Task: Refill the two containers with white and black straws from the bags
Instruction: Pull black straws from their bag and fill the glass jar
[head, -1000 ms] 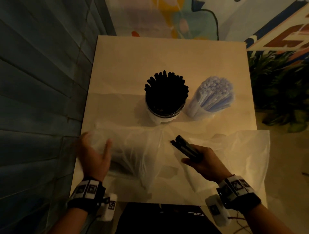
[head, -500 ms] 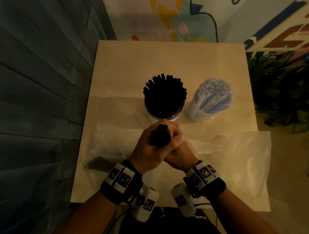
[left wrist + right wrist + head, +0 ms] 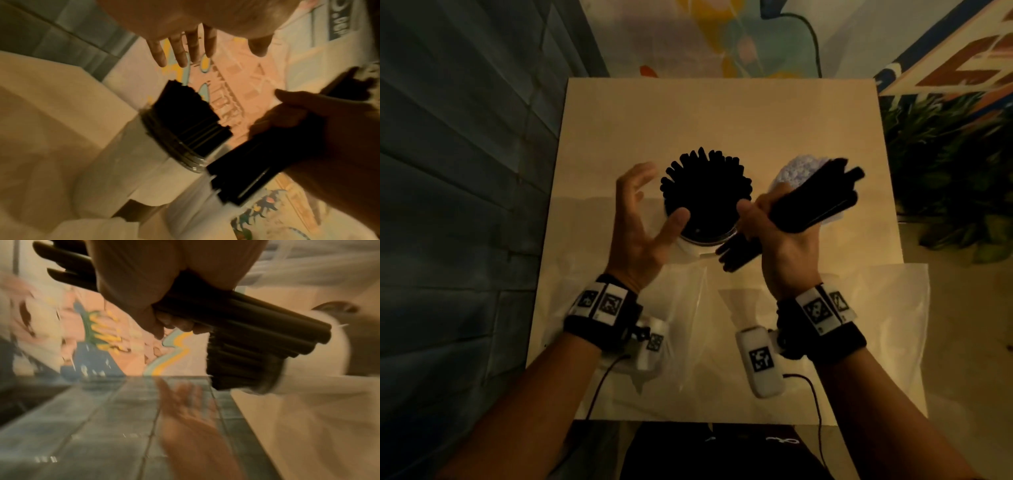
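A clear container (image 3: 700,236) packed with upright black straws (image 3: 705,192) stands mid-table. Just right of it my right hand (image 3: 777,226) grips a tilted bundle of black straws (image 3: 815,202), which hides most of the white straws (image 3: 796,171) in the second container. The wrist views show that bundle of black straws (image 3: 236,319) clenched in my fist, its lower end (image 3: 242,172) beside the container's rim (image 3: 176,151). My left hand (image 3: 643,209) hovers open left of the container, fingers (image 3: 191,47) spread, thumb near the rim.
Two limp clear plastic bags (image 3: 876,318) lie on the table's near half under my wrists. The beige table (image 3: 722,116) meets a dark tiled wall (image 3: 465,171) on the left. A leafy plant (image 3: 945,164) stands off the right edge.
Both hands held the black bundle together near the table's front. Now my right hand alone has carried it up beside the containers, and my left hand has let go and moved left.
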The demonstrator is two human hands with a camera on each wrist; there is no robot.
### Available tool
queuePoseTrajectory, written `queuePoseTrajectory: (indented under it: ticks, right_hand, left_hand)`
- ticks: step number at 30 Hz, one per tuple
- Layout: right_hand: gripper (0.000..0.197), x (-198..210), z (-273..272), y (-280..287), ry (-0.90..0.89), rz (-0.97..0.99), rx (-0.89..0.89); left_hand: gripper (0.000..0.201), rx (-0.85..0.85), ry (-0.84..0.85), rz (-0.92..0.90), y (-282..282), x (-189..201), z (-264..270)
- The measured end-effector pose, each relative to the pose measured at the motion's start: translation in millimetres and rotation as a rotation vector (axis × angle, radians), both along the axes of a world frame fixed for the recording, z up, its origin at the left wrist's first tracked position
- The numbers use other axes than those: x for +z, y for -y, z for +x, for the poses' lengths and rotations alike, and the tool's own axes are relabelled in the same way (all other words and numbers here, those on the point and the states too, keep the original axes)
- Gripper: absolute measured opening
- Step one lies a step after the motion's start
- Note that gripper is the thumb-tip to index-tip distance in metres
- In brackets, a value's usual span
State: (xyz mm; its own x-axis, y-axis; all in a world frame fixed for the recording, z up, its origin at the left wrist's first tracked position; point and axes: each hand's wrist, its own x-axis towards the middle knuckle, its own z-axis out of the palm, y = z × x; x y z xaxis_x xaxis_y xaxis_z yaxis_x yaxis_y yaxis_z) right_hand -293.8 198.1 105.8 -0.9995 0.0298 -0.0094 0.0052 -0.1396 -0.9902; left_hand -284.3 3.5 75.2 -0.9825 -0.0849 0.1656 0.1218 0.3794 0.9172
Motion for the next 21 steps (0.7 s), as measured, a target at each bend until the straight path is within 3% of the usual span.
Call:
queuePoseTrajectory:
  ticks: [4, 10, 16, 21]
  right_hand:
    - [0.035, 6.2, -22.5, 4.2, -0.014, -0.104, -0.054]
    - [0.018, 3.9, -31.4, 22.8, 0.002, 0.003, -0.144]
    - [0.016, -4.5, -28.5, 38.3, 0.004, -0.017, -0.165]
    - [0.019, -11.9, -27.2, 44.7, 0.037, 0.199, -0.083]
  left_hand:
    - [0.121, -0.023, 0.191, 0.023, 10.5, -33.8, -2.0]
    - [0.137, -0.067, 0.322, 0.126, -4.0, -70.8, -11.5]
    - [0.125, 0.048, 0.317, 0.018, -21.4, -82.2, -22.5]
    - [0.114, 0.062, 0.338, -0.003, -25.5, -88.4, -26.2]
